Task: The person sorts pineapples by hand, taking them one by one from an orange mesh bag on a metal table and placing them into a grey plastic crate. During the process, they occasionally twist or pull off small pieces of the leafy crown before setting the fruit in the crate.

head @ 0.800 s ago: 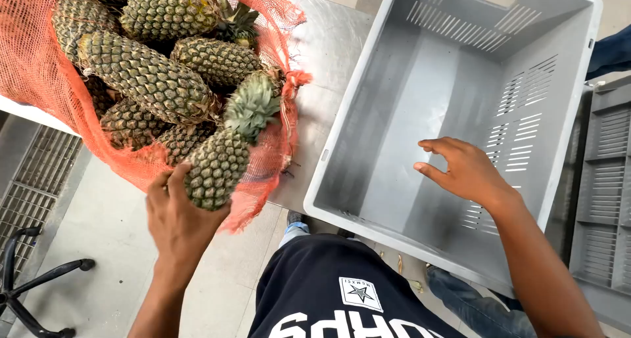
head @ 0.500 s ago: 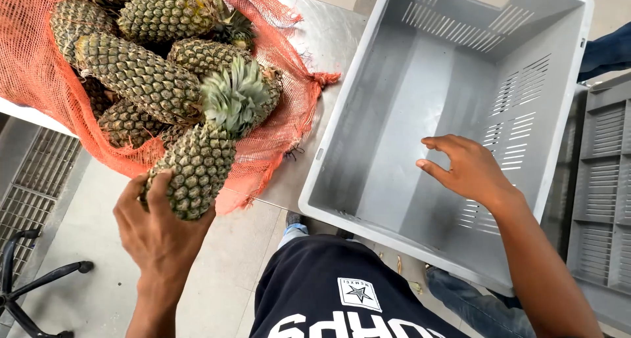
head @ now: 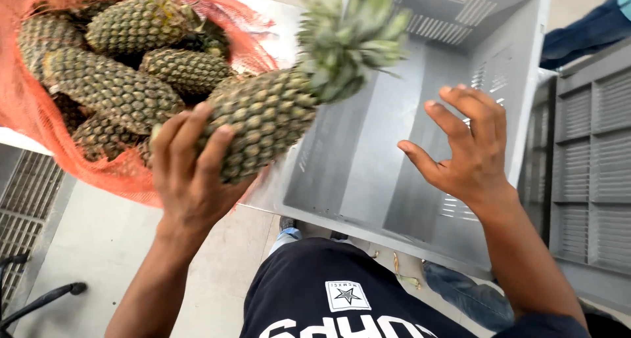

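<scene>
Now the pineapple (head: 263, 121) is lifted clear of the orange net sack (head: 39, 114) and tilted, its crown reaching over the grey crate (head: 368, 174); before, it hung lower beside the sack. The left hand (head: 187, 174) grips its base, while the right hand (head: 470, 147), fingers spread, has risen above the crate's near right wall.

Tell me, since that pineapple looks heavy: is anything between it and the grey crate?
Nothing visible blocks it. The pineapple in the left hand is at the empty grey crate's near rim; the right hand hovers open over its interior.
</scene>
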